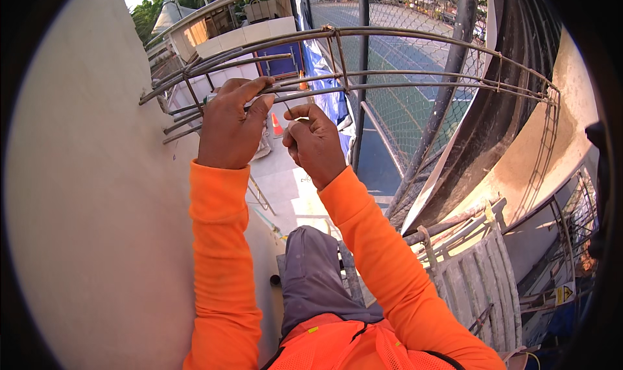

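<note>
A long cage of rusty steel rebar runs across the upper part of the head view, its bars joined by thin stirrups. My left hand is closed at the left part of the cage, thumb and forefinger pinching around one of the lower bars. Just to its right, my right hand pinches a thin tie wire that rises toward that bar. The wire's upper end is hard to make out beside my left fingertips. Both forearms wear orange sleeves.
A pale wall stands close on my left. Chain-link fencing with dark posts lies ahead. A curved pale panel rises at right, above a ribbed metal plank. An orange cone stands on the floor far below.
</note>
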`<state>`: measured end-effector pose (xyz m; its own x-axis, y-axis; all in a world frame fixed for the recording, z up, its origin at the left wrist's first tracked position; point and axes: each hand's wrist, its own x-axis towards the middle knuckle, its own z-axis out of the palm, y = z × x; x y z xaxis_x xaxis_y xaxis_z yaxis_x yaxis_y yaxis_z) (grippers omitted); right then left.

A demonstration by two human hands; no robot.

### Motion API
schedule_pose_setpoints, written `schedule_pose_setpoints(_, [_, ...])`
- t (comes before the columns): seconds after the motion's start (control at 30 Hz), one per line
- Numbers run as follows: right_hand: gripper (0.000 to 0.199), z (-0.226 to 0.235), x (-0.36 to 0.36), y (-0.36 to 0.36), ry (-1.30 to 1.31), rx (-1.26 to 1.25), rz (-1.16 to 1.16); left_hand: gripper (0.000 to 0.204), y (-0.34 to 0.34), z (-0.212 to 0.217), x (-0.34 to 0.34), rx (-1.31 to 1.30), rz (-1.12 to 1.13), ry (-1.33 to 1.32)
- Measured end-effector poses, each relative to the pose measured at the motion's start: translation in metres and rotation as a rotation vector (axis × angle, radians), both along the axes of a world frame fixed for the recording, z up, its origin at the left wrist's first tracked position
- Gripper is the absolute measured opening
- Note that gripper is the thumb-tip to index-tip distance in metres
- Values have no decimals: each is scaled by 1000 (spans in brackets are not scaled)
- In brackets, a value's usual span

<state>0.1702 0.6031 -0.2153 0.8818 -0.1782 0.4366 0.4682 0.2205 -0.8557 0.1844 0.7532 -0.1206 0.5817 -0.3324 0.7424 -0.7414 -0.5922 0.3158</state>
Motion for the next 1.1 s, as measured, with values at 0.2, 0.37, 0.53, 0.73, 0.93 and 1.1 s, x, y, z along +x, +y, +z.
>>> schedule_pose_setpoints(0.2, [28,8,-11,9,-92,83,29,29,2,-9,1,-34,-96,-129])
schedule_pose_setpoints(0.37, [36,26,-19,16,-33,206,39,21,-5,-18,11,-76,-79,-377])
schedule_pose_setpoints(0.53, [44,46,-13,30,109,248,-79,13,-7,-23,18,-137,-87,-393])
schedule_pose_setpoints(0.73, [41,40,2,33,-30,132,-235,12,-7,-23,21,-139,-103,-427])
schedule_pose_setpoints(0.93, [29,28,8,32,-157,-29,-326,16,-4,-22,19,-114,-94,-386])
schedule_pose_setpoints(1.1, [25,28,7,32,-165,88,-231,16,-7,-23,20,-122,-102,-376])
